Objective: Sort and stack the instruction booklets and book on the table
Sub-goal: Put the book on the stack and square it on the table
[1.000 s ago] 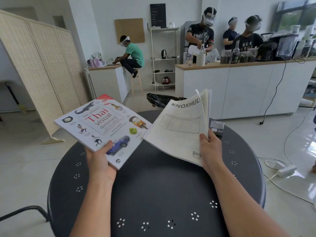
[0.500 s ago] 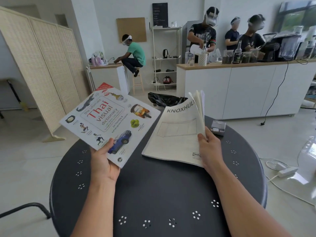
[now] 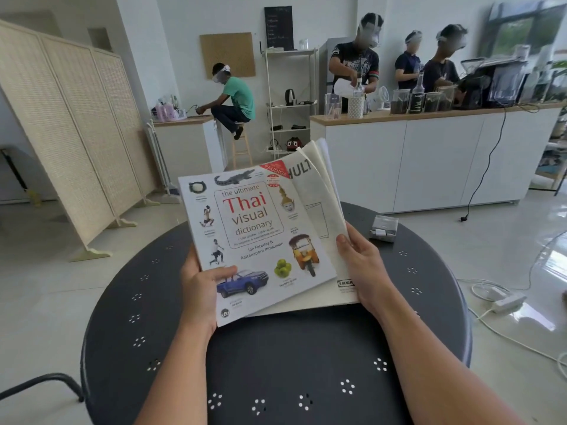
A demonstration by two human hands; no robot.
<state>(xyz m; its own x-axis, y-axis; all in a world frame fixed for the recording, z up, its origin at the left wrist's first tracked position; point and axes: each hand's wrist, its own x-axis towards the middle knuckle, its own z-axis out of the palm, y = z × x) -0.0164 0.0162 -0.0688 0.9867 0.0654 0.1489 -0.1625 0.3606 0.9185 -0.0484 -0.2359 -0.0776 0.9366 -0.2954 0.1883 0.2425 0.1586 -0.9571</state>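
- You have one book (image 3: 257, 240), the Thai visual dictionary, and a sheaf of instruction booklets (image 3: 325, 210); at least three paper edges fan out at its far corner, but you cannot count the booklets exactly.
- Your left hand (image 3: 199, 289) is clamped on the book's lower left corner, at about 7 o'clock on the cover, thumb pressed flat on the front just beside the blue pickup picture, the other fingers hidden under it.
- Your right hand (image 3: 365, 265) is closed on the right edge of the booklets, at about 3 o'clock, thumb on top of the paper, fingers hidden beneath.
- The book lies on top of the booklets, covering most of the front sheet; only the letters "HULT" and the logo at the lower right corner peek out.
- Both are held up above the round dark tabletop (image 3: 276, 363), tilted toward you, over its middle.
- One small grey box (image 3: 383, 228) sits on the tabletop at about 2 o'clock, apart from your right hand.
- Half a second ago you held the two side by side, book to the left and booklets to the right, with a gap of tabletop between them; now the book has come across to overlap the booklets, and your hands sit much closer together.
- Your grips are the same as before: each hand holds the same item.
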